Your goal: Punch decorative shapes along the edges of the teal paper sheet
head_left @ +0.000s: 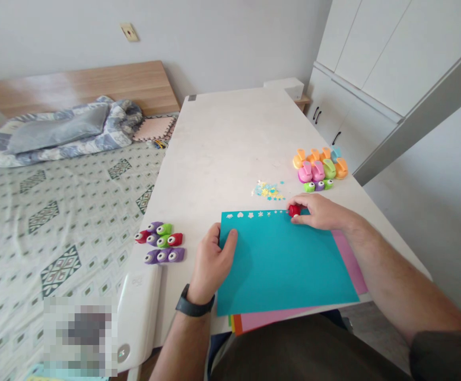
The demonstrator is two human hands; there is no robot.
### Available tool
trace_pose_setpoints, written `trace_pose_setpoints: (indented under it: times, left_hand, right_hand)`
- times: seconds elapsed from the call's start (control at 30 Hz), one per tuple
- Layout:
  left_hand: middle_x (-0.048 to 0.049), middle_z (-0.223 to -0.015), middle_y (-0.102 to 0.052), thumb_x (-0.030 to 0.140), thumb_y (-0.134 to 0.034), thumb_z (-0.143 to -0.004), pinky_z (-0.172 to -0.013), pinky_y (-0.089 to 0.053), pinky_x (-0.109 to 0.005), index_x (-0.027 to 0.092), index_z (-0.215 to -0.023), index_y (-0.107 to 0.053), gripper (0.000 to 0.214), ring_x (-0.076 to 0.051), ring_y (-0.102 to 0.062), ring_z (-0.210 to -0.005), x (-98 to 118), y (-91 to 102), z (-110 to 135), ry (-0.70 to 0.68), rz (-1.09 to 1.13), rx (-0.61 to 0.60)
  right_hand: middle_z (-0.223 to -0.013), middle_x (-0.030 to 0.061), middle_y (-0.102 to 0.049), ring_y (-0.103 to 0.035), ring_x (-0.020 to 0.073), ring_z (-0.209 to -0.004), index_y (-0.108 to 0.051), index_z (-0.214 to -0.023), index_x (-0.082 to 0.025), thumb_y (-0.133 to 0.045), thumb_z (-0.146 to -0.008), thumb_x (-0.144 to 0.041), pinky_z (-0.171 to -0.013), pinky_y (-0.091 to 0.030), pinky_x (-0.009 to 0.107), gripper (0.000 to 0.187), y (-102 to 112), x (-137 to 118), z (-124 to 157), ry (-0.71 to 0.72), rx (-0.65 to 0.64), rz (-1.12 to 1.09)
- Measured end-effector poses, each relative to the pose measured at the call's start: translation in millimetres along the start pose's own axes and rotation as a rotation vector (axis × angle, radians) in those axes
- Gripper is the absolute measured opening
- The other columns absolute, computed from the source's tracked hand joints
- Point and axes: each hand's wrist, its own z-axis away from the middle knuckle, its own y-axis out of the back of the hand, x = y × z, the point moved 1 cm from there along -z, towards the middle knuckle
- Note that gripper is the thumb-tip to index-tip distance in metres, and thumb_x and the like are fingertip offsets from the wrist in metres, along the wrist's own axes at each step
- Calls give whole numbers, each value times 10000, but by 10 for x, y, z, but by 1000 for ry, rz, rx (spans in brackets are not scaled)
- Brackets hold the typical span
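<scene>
My right hand (317, 211) grips a red craft punch (294, 210) on the top edge of a teal paper sheet (286, 264). A row of small punched shapes runs along that edge to the left of the punch. My left hand (211, 259) holds the sheet's left edge, with the thumb on top and the fingers hidden. Under the teal sheet lie a pink sheet (272, 318) and other coloured sheets, showing at the near edge. Tiny yellow and blue paper cut-outs (269, 190) lie just beyond the punch.
Several more craft punches (319, 169) stand in a group at the right of the white table (230, 137), and several others (159, 242) at its left. A patterned bed (55, 238) lies along the table's left side, and a white appliance (137, 317) stands at the near left corner.
</scene>
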Motion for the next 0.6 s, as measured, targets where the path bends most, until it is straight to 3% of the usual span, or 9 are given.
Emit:
trace_pose_setpoints:
  times: [0.6]
  left_hand:
    - [3, -781, -641, 486, -563, -988, -605, -382, -265, 195, -943, -619, 300, -152, -535, -671, -13, 10, 1, 14, -17, -16]
  right_hand:
    - [-1173, 74, -761, -671, 276, -1036, -720, -1196, -228, -647, -930, -452, -941, -505, 399, 355, 38, 1, 25, -17, 18, -127]
